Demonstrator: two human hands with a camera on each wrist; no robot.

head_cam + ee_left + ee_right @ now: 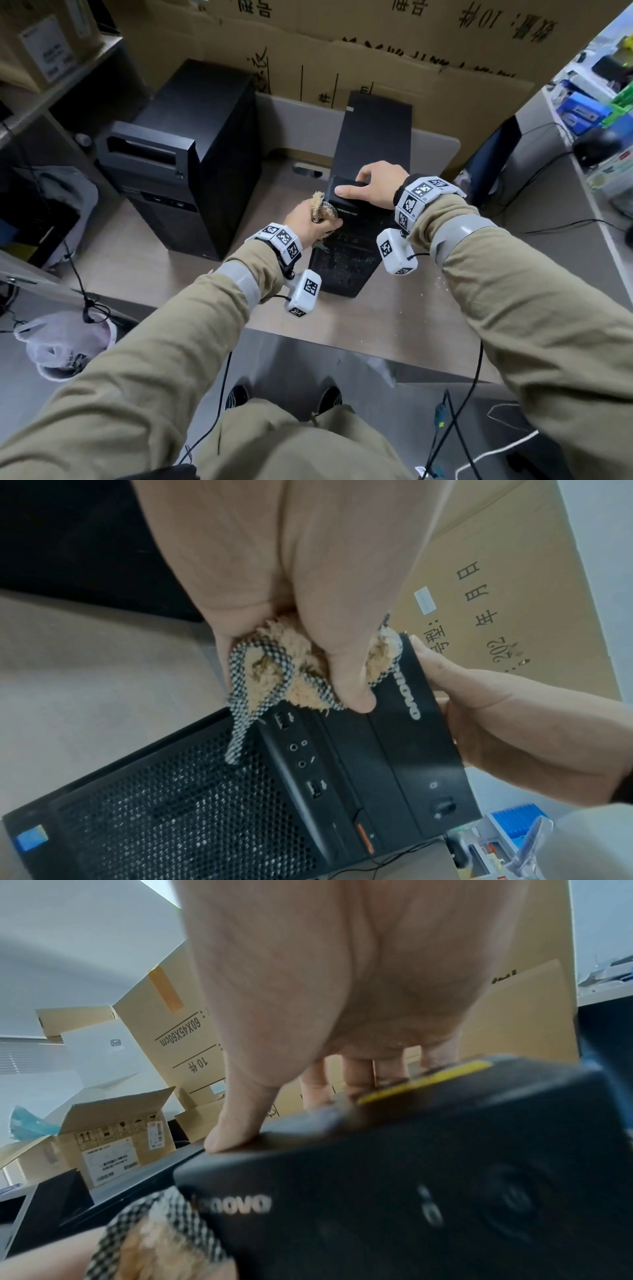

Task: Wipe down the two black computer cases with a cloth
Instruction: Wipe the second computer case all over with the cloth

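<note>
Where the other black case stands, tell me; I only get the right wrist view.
Observer: The larger case stands upright on the desk, to the left of the slim case that the right hand grips at its top front edge.
Operator: Report what covers the slim case's lower front.
Observer: A perforated grille, with a blue sticker at its bottom corner.

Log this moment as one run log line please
left hand grips cloth at slim case front | right hand grips its top | big case untouched
</note>
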